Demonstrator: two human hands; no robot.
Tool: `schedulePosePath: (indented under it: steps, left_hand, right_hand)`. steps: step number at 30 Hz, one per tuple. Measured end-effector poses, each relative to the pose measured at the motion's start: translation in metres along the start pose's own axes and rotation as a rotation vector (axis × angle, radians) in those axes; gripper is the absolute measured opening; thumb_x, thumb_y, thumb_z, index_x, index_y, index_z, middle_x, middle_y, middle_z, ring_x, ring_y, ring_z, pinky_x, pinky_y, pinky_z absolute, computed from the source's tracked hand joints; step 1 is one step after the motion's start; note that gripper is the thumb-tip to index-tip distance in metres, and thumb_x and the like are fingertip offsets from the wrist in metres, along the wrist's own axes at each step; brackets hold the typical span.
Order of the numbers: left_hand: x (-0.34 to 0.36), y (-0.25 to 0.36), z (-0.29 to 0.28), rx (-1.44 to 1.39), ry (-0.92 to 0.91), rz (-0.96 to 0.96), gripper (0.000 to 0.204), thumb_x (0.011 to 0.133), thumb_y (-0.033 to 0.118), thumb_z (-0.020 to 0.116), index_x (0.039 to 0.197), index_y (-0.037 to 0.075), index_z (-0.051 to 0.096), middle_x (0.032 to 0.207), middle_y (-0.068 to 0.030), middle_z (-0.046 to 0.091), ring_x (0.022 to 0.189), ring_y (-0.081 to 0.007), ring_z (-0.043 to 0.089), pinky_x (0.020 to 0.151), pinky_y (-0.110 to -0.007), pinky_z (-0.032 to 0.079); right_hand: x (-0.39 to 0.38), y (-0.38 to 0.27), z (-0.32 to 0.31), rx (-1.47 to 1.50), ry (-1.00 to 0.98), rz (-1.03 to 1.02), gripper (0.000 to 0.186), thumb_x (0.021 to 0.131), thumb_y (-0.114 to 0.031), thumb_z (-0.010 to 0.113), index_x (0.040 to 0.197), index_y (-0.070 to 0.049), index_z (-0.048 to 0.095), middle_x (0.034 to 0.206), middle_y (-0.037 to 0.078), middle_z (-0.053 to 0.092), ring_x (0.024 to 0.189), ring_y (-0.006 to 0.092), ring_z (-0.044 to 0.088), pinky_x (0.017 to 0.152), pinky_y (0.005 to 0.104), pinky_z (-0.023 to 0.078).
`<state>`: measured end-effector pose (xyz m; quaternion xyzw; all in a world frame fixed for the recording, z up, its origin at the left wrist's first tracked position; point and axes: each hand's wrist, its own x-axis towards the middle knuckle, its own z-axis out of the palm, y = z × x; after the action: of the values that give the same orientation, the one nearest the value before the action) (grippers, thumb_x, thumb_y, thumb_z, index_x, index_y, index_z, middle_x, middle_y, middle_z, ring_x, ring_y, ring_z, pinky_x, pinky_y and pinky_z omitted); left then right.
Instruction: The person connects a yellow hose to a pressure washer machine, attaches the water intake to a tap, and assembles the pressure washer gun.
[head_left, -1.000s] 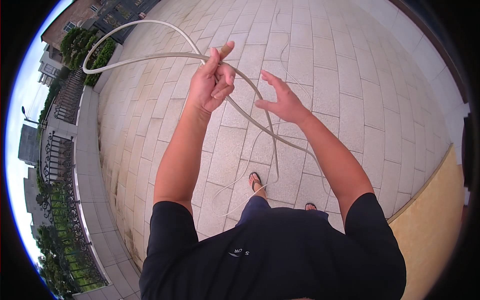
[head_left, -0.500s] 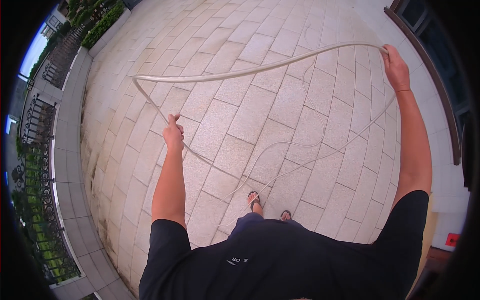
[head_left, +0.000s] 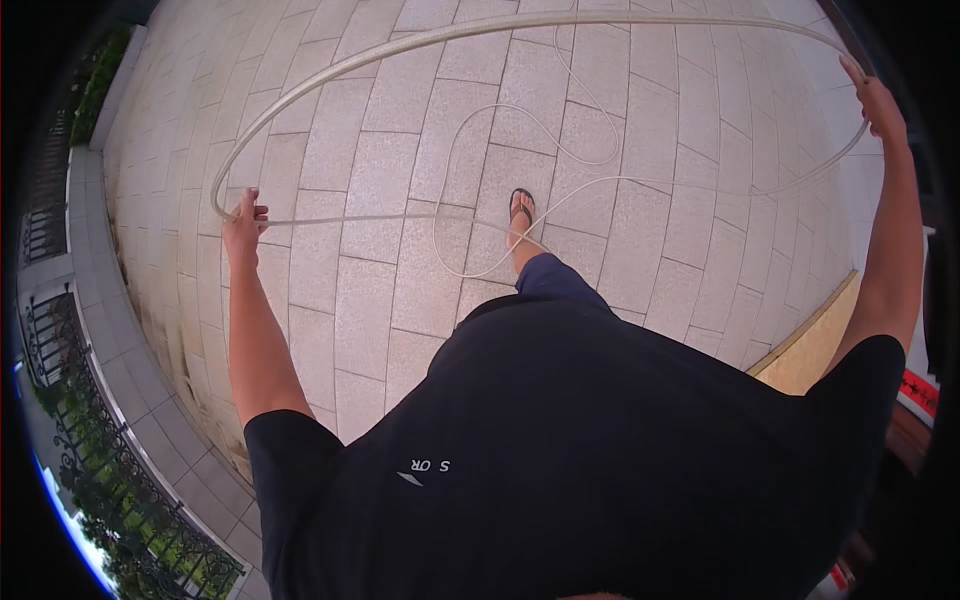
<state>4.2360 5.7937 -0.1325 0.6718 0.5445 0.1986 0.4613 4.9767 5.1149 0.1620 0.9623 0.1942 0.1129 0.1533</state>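
A long pale hose (head_left: pixel 570 17) arches through the air between my hands, high across the far part of the view. At the left, my left hand (head_left: pixel 243 232) is closed around the hose near its bend, fingertips partly raised. My right hand (head_left: pixel 880 108), stretched far out to the right, grips the other end of the arch. From both hands the hose runs on down, and thinner-looking loops of it lie on the paving around my foot (head_left: pixel 520 212) in a sandal. Some of the hose within my right hand is hidden by my fingers.
Light stone paving (head_left: pixel 360 300) spreads beneath me. Along the left runs a low tiled kerb (head_left: pixel 150 400) with a dark wrought-iron fence (head_left: pixel 100 440) and greenery behind it. A tan edge (head_left: pixel 810 335) and a white wall border the right side.
My hands have spread wider apart, and the sharp bend by my left hand has opened into a broad, rounded arch. The view has tipped down; only one foot shows now.
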Motion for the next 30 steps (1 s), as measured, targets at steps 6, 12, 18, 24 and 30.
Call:
schedulePosePath:
  steps: [6,12,18,24,30]
  left_hand:
    - [-0.013,0.085,0.236,0.023,-0.598,-0.145,0.071,0.094,0.048,0.066,0.143,-0.001,0.05,0.126,-0.0167,0.064,0.097,-0.0249,0.068,0.079,-0.035,0.057]
    - [0.075,0.227,0.369,-0.314,-0.66,-0.143,0.092,0.096,0.039,0.066,0.155,-0.006,0.012,0.147,-0.0268,0.041,0.111,-0.0344,0.064,0.088,-0.04,0.059]
    - [0.134,0.365,0.4,0.005,-0.868,0.53,0.034,0.093,0.025,0.073,0.12,0.005,0.071,0.112,-0.0088,0.071,0.1,-0.0151,0.066,0.081,-0.029,0.055]
    - [0.264,0.518,0.409,-0.142,-0.778,1.46,0.031,0.09,0.012,0.074,0.119,0.004,0.069,0.117,-0.0081,0.071,0.107,-0.0226,0.066,0.087,-0.033,0.055]
    - [0.424,0.602,0.402,-0.101,-0.74,1.578,0.06,0.093,0.039,0.066,0.143,0.01,0.051,0.142,-0.0145,0.056,0.127,-0.0292,0.057,0.101,-0.043,0.05]
  right_hand:
    - [-0.001,-0.111,-0.037,0.635,-0.387,0.093,0.064,0.092,-0.068,0.049,0.07,-0.008,0.052,0.053,0.005,0.056,0.029,0.0102,0.041,0.029,0.0246,0.03]
    - [0.028,-0.205,-0.114,0.919,-0.458,-0.074,0.028,0.093,-0.026,0.069,0.079,-0.001,0.07,0.057,0.008,0.066,0.038,0.0103,0.053,0.037,0.0222,0.038]
    - [0.069,-0.307,-0.089,1.0,-0.101,0.005,0.026,0.096,-0.022,0.065,0.08,-0.001,0.067,0.059,0.005,0.064,0.046,0.0104,0.055,0.046,0.0252,0.043]
    - [0.184,-0.406,-0.113,1.084,0.109,0.208,0.024,0.095,-0.02,0.065,0.082,0.0,0.063,0.063,0.008,0.057,0.053,0.0167,0.056,0.051,0.0306,0.043]
    - [0.324,-0.471,-0.128,0.123,1.047,-0.376,0.022,0.082,-0.017,0.078,0.076,-0.004,0.061,0.063,0.009,0.051,0.054,0.0182,0.051,0.048,0.0306,0.039]
